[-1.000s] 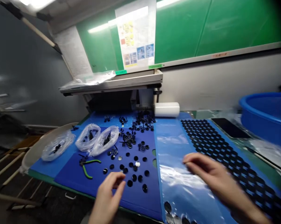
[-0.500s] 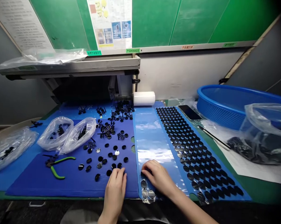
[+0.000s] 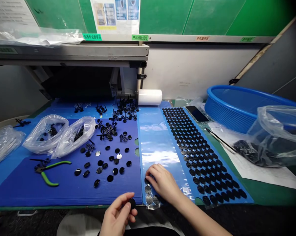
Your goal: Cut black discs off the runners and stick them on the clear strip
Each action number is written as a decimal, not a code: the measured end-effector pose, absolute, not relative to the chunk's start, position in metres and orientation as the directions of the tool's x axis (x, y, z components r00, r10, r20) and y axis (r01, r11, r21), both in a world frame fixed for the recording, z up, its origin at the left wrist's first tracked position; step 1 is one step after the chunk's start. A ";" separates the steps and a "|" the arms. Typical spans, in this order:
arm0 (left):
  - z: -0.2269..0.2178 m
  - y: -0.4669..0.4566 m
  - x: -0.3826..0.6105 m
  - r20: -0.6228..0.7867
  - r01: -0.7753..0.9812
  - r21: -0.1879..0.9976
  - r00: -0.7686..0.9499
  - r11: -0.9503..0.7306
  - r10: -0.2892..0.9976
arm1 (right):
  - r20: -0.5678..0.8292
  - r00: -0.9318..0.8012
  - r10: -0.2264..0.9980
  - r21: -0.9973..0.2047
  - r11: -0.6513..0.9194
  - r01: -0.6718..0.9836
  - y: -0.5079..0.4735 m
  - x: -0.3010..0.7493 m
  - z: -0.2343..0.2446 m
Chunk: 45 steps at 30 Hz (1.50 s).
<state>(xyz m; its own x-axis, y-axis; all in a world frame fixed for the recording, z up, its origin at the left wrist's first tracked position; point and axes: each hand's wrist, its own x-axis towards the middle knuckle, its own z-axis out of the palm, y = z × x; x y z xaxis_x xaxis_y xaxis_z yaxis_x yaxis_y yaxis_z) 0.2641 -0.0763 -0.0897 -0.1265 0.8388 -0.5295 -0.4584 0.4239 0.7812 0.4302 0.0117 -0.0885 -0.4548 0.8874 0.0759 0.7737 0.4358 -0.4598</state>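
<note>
Near the front edge of the table, my left hand point(image 3: 119, 214) pinches a round black disc point(image 3: 132, 203) between thumb and fingers. To its right, my right hand point(image 3: 164, 183) has its fingers curled together on another black disc at the left edge of a clear film strip point(image 3: 158, 144); the fingers partly hide that disc. Just below those fingertips, a few shiny discs point(image 3: 148, 199) are stuck on the film's near end. Loose black discs point(image 3: 110, 178) are scattered over the dark blue sheet point(image 3: 71, 193) left of the film.
Rows of black discs point(image 3: 207, 164) cover the right strip. Green-handled cutters point(image 3: 49, 182) and plastic bags point(image 3: 75, 141) with black parts lie left. A white roll point(image 3: 150, 97) sits behind. A phone point(image 3: 196, 114), pen point(image 3: 220, 140), blue basket point(image 3: 229, 114) and clear bag point(image 3: 268, 144) are right.
My left hand has picked up a black disc from the loose ones and drawn back towards the table's front edge, turning over. My right hand stays at the film. The view has shifted slightly.
</note>
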 end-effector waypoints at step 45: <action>-0.085 -0.041 0.269 -0.002 0.446 0.889 -0.216 0.101 0.976 | 0.218 -0.357 0.909 -0.733 0.393 0.555 0.017 0.437 -0.066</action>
<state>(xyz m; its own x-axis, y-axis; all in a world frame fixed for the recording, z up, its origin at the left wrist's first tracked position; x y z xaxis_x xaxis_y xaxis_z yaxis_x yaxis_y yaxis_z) 0.2694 -0.0410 -0.0853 -0.2165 0.9763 -0.0025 0.4463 0.1012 0.8891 0.4370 0.0175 -0.0661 -0.3566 0.9086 0.2176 0.5554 0.3934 -0.7327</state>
